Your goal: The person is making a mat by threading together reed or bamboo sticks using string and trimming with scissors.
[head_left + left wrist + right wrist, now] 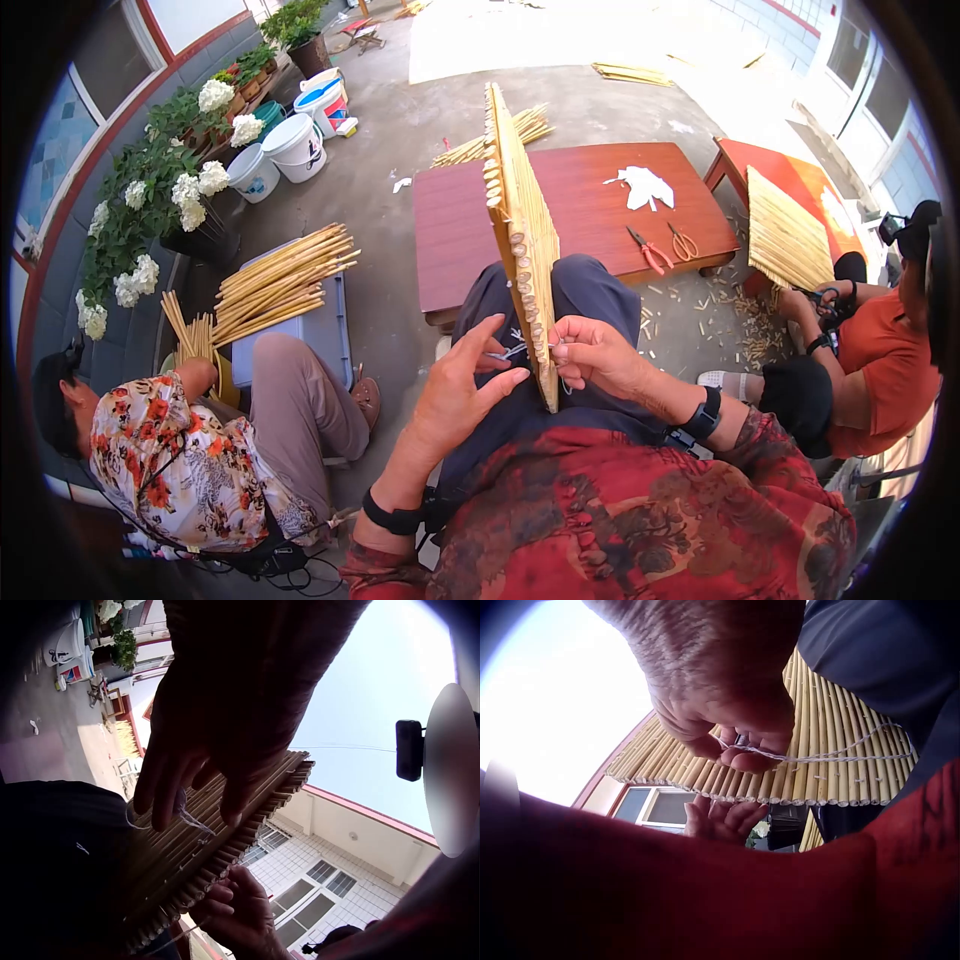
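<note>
A mat of thin reed sticks [524, 230] stands on edge over the lap, its cut stick ends turned towards me. On its left side my left hand [462, 385] has thumb and forefinger spread, while white string [196, 824] runs between its other fingers. Opposite, my right hand [605, 360] pinches the string close to the mat's near edge. In the right wrist view, a small metal piece [741, 739] shows among the curled right fingers, and twisted string [840, 757] trails from them across the sticks. Short stitches dot the mat's face.
Ahead is a low red table [590, 200] with pliers [650, 250], scissors [684, 241] and white paper [642, 187]. A person at left sits beside piled sticks [280, 280]; another at right works by a second mat [788, 230]. Offcuts [740, 320] litter the floor.
</note>
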Tool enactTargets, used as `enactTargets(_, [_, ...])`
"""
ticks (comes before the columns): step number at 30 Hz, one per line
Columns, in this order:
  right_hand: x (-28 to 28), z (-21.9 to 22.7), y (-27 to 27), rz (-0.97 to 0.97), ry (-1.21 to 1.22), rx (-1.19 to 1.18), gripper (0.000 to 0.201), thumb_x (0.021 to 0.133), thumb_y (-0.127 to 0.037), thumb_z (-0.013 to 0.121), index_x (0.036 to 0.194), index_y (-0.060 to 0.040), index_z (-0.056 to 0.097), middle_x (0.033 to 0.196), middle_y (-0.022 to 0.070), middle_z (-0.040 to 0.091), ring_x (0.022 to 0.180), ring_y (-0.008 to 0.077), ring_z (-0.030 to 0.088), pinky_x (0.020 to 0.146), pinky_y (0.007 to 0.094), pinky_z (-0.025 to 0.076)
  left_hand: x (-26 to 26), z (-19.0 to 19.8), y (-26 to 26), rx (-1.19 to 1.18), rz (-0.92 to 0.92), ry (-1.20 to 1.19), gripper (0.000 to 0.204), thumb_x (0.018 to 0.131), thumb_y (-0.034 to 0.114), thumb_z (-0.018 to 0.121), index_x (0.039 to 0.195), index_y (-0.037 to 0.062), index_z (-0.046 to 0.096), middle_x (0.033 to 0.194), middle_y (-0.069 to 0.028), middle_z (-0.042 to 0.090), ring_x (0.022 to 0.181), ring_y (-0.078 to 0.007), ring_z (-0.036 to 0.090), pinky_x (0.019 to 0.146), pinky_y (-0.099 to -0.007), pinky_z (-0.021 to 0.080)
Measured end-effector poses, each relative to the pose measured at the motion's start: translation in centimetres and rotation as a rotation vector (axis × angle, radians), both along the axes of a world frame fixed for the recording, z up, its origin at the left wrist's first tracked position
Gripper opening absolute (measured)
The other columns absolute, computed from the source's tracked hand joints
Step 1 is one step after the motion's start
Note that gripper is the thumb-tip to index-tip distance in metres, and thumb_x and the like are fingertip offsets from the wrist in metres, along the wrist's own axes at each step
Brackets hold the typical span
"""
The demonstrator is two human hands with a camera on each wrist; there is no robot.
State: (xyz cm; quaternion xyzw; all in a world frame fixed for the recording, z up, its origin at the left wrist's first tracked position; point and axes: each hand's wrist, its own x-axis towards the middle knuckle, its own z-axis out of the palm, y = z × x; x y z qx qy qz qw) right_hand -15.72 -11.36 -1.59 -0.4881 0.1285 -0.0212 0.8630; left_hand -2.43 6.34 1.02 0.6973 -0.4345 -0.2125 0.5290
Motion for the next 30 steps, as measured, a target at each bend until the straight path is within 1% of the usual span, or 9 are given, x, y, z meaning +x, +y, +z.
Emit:
enactTargets(3, [-0.7,1.3,-1.3,-0.024,0.004,-0.024,0.012,0.085,-0.011,0.053,0.094,-0.0041,0.049,0.073,-0.0013,0.045,0.059,0.0069,0.043,0.049,0.0204,0.037,0.9,-0.9,1.4,0.081,-0.030,-0.067,0.034,0.077,0.001,0.061,0.110,0.0018,0.054,0.083,-0.0067,0.058,0.067,-0.0107,0.057,0.059,-0.0232,0.046])
enactTargets(9, [-1.5,2.2,-1.9,-0.061,-0.034,-0.019,0.009,0.086,-0.010,0.050,0.093,-0.0040,0.049,0.069,-0.0013,0.043,0.057,0.0073,0.041,0.049,0.0213,0.037,1.2,-1.9,2.0,0.127,-0.052,0.026,0.016,0.079,0.000,0.057,0.095,-0.0024,0.059,0.074,-0.0048,0.057,0.061,-0.0080,0.054,0.057,-0.0212,0.045])
enactTargets(10, [-1.6,2.5,-2.1,-0.140,-0.031,-0.022,0.009,0.086,-0.010,0.050,0.093,-0.0038,0.049,0.068,-0.0012,0.042,0.056,0.0074,0.040,0.048,0.0215,0.036,1.5,-2.1,2.1,0.127,-0.053,0.029,0.016,0.079,0.000,0.057,0.095,-0.0024,0.059,0.074,-0.0048,0.057,0.061,-0.0080,0.054,0.057,-0.0212,0.045])
enactTargets(12, [-2.0,2.8,-3.2,-0.216,-0.031,-0.025,0.009,0.086,-0.009,0.050,0.093,-0.0037,0.049,0.067,-0.0010,0.041,0.055,0.0075,0.039,0.047,0.0216,0.035,1.6,-2.9,1.8,0.109,-0.043,0.388,0.013,0.080,0.001,0.055,0.092,-0.0025,0.059,0.072,-0.0043,0.056,0.059,-0.0084,0.054,0.056,-0.0208,0.045])
enactTargets(18, [-2.5,6.1,-8.1,-0.505,-0.350,0.103,0.013,0.085,-0.006,0.049,0.097,-0.0017,0.049,0.066,-0.0012,0.041,0.056,0.0060,0.038,0.045,0.0198,0.033,1.4,-2.0,-0.4,0.032,-0.102,0.768,0.016,0.080,0.000,0.052,0.095,-0.0011,0.057,0.070,-0.0069,0.057,0.047,-0.0093,0.052,0.047,-0.0212,0.045])
enactTargets(20, [-2.8,7.3,-11.0,-0.475,-0.597,0.212,0.017,0.087,-0.003,0.046,0.103,0.0007,0.045,0.070,0.0003,0.041,0.059,0.0069,0.039,0.049,0.0205,0.036,1.5,-2.2,-1.1,-0.002,-0.112,0.843,0.017,0.080,0.000,0.051,0.095,-0.0011,0.056,0.069,-0.0074,0.057,0.046,-0.0090,0.051,0.046,-0.0215,0.045])
enactTargets(26, [-2.5,8.8,-16.4,-0.816,-0.641,0.249,0.026,0.088,-0.002,0.043,0.113,0.0046,0.042,0.071,0.0012,0.042,0.063,0.0092,0.043,0.062,0.0251,0.045,1.2,-2.4,-1.9,-0.044,-0.110,0.952,0.015,0.080,0.000,0.050,0.094,-0.0026,0.055,0.069,-0.0079,0.057,0.043,-0.0092,0.050,0.044,-0.0242,0.046])
enactTargets(28, [-1.3,8.0,-16.2,-0.948,-0.430,-0.308,0.028,0.089,-0.004,0.041,0.114,0.0065,0.041,0.069,0.0020,0.045,0.065,0.0097,0.047,0.068,0.0278,0.050,0.4,-2.7,-2.0,-0.047,-0.092,0.943,0.016,0.081,0.000,0.048,0.094,-0.0028,0.056,0.070,-0.0076,0.057,0.045,-0.0095,0.051,0.046,-0.0240,0.047])
enactTargets(30, [0.0,5.7,-15.1,-0.793,-0.204,-0.536,0.023,0.090,-0.007,0.040,0.108,0.0044,0.048,0.070,0.0038,0.051,0.066,0.0111,0.055,0.067,0.0276,0.051,-0.2,-2.8,-2.2,0.029,-0.091,0.725,0.017,0.082,0.000,0.045,0.095,-0.0032,0.057,0.072,-0.0069,0.056,0.050,-0.0104,0.054,0.049,-0.0227,0.047])
